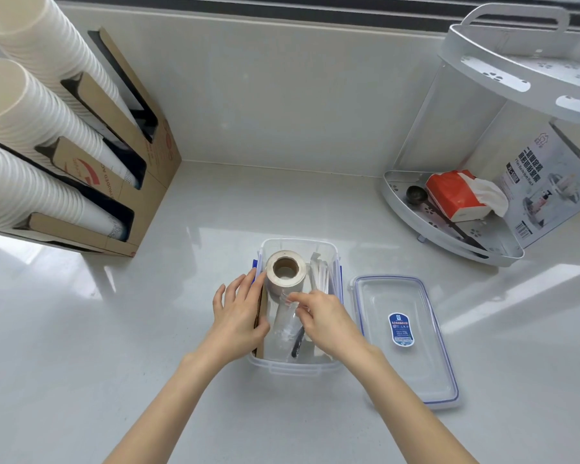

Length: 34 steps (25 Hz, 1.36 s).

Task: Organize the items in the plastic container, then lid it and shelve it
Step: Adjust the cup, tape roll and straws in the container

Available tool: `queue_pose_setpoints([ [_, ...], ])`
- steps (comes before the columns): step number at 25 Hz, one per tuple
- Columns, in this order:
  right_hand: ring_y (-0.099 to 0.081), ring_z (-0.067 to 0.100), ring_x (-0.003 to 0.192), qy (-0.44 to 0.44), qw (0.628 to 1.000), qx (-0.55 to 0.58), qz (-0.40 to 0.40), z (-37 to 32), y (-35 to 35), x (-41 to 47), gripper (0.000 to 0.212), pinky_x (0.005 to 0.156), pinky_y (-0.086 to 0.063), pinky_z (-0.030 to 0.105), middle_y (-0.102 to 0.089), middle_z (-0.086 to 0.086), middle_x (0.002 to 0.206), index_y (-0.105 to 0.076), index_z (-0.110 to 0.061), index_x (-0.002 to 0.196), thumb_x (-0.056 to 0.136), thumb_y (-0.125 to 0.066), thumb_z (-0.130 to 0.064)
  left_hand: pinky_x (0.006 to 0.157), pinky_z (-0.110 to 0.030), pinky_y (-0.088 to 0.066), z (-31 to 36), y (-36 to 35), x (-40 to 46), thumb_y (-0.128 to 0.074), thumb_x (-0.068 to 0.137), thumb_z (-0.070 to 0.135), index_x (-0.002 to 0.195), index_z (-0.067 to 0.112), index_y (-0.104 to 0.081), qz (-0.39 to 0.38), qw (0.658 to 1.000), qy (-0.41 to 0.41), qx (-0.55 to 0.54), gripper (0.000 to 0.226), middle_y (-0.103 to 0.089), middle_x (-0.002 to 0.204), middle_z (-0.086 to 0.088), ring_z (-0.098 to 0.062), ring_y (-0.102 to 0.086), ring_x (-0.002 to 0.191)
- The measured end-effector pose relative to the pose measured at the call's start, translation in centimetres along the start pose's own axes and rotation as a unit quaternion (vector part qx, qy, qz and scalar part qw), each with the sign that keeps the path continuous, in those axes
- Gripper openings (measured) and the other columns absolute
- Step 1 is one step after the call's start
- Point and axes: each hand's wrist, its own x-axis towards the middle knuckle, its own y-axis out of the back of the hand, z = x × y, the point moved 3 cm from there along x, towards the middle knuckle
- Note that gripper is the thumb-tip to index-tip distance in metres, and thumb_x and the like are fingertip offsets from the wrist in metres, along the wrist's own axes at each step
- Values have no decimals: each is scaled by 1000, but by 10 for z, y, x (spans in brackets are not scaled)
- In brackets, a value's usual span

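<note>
The clear plastic container (295, 365) sits low in the middle of the frame, its lid (406, 343) just to the right; it looks light, stiff and a bit slippery, so hold both long sides; the left hand (238, 316) lies flat on its left wall, while the right hand (325, 318) pinches a thin clear wrapper (287, 321) by the tape roll (285, 269)

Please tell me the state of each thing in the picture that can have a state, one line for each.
plastic container: open, no lid on, items inside
lid: off, flat on the counter, right of the container
roll: upright in the container
left hand: on the container's left side
right hand: in the container, pinching a clear wrapper
tissue pack: opened, a tissue sticking out
</note>
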Motion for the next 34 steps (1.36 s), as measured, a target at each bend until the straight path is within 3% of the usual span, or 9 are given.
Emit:
queue_pose_setpoints([
  [6,-49,32,119,33,994,-25,-101,-11,-8,6,42,100,-41,38,-55,17,125,-49,-17,131,93,-34,-7,114,-40,-3,-1,0,0,-16,70,35,142,21,-13,-5,1000,9,-11,73,-14,154,1,-22,-11,141],
  [11,-61,29,102,19,994,3,-104,-14,-15,6,38,88,-47,33,-64,10,116,-54,-20,124,90,-39,-13,114,-41,-8,-1,0,0,-2,58,45,139,21,-21,12,1000,-1,0,87,-19,153,0,-23,-17,139],
  [14,-60,25,102,10,993,17,-113,-11,-13,3,36,87,-46,30,-65,8,116,-54,-21,124,91,-40,-14,108,-51,-25,0,0,1,-16,65,40,133,18,-31,39,998,-11,48,73,-39,144,-7,-30,-37,130],
  [17,-59,25,105,11,994,23,-107,-12,-13,2,36,88,-45,29,-65,9,118,-54,-20,124,91,-41,-13,87,-55,-47,2,1,4,-34,64,37,117,15,-45,72,986,-18,150,59,-67,113,-13,-32,-64,101],
  [20,-59,27,103,12,994,27,-102,-12,-12,0,36,88,-45,30,-65,11,117,-54,-20,124,91,-41,-13,95,-51,-33,5,8,9,-35,65,39,108,16,-55,69,974,-5,214,53,-70,104,-13,-31,-66,97],
  [22,-59,29,103,11,994,32,-103,-11,-13,0,36,89,-46,33,-64,11,117,-54,-20,124,91,-41,-13,94,-49,-26,5,9,12,-38,66,40,105,14,-59,74,965,-12,250,52,-70,101,-14,-33,-65,96],
  [25,-60,28,100,11,994,33,-101,-10,-14,1,36,88,-47,34,-65,12,115,-54,-22,123,91,-40,-13,89,-51,-47,9,8,13,-59,60,37,98,14,-62,70,960,-22,272,45,-71,94,-12,-31,-66,94],
  [29,-55,24,85,19,994,28,-100,-9,-15,0,37,86,-46,32,-64,11,115,-54,-21,124,91,-41,-13,82,-49,-52,11,9,13,-35,63,33,90,16,-55,63,969,-13,240,38,-70,84,-6,-27,-67,86],
  [34,-56,24,109,24,996,11,-89,-7,-10,-3,36,97,-41,32,-54,8,127,-49,-17,128,93,-43,-20,82,-51,-51,8,4,9,-39,70,30,91,13,-57,89,976,-12,199,32,-70,87,-6,-27,-67,87],
])
